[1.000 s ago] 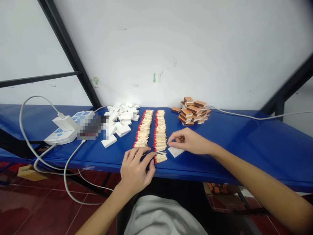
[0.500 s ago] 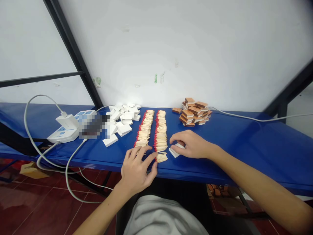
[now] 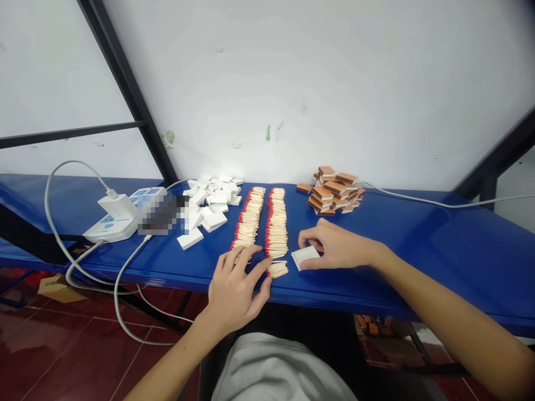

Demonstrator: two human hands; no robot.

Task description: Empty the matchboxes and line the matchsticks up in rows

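Two long rows of matches with red heads lie side by side, a left row (image 3: 249, 220) and a right row (image 3: 276, 223). My left hand (image 3: 236, 281) rests over their near ends, its thumb and index finger around a small separated bunch of matches (image 3: 278, 269). Just right of the rows, my right hand (image 3: 328, 245) grips a small white tray (image 3: 305, 256) between thumb and fingers at the table surface. White trays (image 3: 213, 200) are heaped at the back left. Brown matchboxes (image 3: 334, 192) are piled at the back right.
On the left of the blue table (image 3: 418, 250) are a white power strip (image 3: 112, 225) with a plugged adapter, loose white cables (image 3: 121, 301) and a pixelated dark object (image 3: 161, 214). Black frame bars (image 3: 125, 83) rise at both sides.
My right hand has shifted slightly, and its fingers now grasp the white tray at its right side, leaving more of it visible. My left hand stays at the small bunch.
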